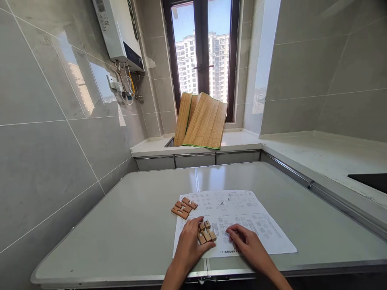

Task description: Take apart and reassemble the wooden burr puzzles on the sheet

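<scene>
My left hand (190,237) curves around the left side of a group of light wooden puzzle pieces (207,233), its thumb along the near edge and its index finger at the far edge. These notched pieces sit close together on a printed paper sheet (242,201). To the right, my right hand (246,241) is closed over the sheet, thumb and fingers drawn together; what they hold, if anything, is hidden. Several flat, darker notched wooden pieces (183,208) lie in a row at the sheet's upper left corner, beyond my left hand.
A pale folding table (133,225) with a centre seam carries the sheet. Behind it, a folded bamboo mat (205,121) leans by the window on a white counter (242,137). The counter continues along the right. A water heater (121,36) hangs on the left tiled wall.
</scene>
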`<state>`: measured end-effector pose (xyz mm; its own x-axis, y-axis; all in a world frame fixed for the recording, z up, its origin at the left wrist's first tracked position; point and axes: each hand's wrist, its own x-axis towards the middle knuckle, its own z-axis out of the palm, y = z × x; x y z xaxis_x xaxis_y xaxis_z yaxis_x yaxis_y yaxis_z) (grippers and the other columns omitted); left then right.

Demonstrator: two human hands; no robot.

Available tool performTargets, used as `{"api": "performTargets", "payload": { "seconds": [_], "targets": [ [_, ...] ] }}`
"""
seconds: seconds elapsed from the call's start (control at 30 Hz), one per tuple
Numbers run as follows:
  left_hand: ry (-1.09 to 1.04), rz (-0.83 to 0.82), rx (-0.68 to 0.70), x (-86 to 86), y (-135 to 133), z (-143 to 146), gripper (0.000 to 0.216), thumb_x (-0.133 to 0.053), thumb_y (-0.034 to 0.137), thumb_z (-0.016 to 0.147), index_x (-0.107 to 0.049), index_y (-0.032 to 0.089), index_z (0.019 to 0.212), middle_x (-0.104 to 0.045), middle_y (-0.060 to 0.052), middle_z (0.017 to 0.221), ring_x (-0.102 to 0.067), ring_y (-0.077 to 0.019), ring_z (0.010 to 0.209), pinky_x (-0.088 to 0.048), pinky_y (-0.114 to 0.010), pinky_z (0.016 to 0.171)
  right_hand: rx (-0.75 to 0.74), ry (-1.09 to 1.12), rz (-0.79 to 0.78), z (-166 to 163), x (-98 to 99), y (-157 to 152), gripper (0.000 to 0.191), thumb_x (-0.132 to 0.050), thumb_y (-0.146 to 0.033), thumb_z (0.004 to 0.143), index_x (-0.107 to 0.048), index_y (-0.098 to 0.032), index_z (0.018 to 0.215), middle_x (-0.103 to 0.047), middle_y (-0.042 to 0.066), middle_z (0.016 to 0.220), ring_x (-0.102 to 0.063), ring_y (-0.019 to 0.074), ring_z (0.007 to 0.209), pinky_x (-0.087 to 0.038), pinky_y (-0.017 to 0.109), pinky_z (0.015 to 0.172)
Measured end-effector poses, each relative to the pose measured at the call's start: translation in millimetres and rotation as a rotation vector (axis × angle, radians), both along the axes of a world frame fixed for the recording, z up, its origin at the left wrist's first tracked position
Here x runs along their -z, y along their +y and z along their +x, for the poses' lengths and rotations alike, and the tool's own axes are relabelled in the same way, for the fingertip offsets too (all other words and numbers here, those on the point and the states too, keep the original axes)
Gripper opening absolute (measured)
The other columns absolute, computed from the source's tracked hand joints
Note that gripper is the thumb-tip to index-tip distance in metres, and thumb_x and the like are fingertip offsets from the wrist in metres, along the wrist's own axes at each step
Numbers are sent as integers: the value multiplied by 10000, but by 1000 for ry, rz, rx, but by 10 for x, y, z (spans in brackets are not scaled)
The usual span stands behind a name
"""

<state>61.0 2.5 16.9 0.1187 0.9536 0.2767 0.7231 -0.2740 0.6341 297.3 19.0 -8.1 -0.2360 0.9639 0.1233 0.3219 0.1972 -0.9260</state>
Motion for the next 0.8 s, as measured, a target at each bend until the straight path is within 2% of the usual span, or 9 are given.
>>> {"api": "performTargets", "payload": {
  "seconds": [0.27,0.37,0.47,0.6,0.8],
  "targets": [
    [-45,23,-52,44,-11,129,637,-795,302,707,-590,211,1303,-649,-113,1209,-606,-307,1164,-485,-449,1038,-3,-4,-3,3,10,12,423,-485,-588,950,-679,-214,916,-689,17,760,-577,188,658,-427,283,642],
    [-42,33,-118,11,-49,-13,625,-764,346,743,-570,215,1323,-652,-116,1206,-610,-310,1159,-491,-450,1027,-6,12,-17,4,-19,-4,409,-486,-578,953,-676,-218,913,-679,12,748,-577,185,654,-429,279,639],
    [0,54,-244,-24,-94,-270,606,-704,436,798,-549,226,1344,-667,-115,1192,-609,-323,1159,-494,-463,1011,-4,28,-24,0,-47,-19,400,-492,-573,950,-678,-222,903,-680,9,740,-580,184,654,-435,275,641],
    [59,93,-414,-28,-92,-593,614,-675,524,782,-580,208,1300,-681,-116,1207,-615,-345,1156,-507,-478,984,1,38,-24,-15,-40,-16,404,-495,-577,945,-679,-221,891,-682,9,736,-582,183,652,-438,274,641],
    [87,91,-468,24,2,-708,602,-630,534,781,-584,193,1276,-698,-117,1212,-596,-359,1184,-495,-491,986,-4,49,-28,-31,-6,8,418,-492,-583,945,-682,-213,906,-683,17,749,-579,180,646,-440,273,634]
  ]
}}
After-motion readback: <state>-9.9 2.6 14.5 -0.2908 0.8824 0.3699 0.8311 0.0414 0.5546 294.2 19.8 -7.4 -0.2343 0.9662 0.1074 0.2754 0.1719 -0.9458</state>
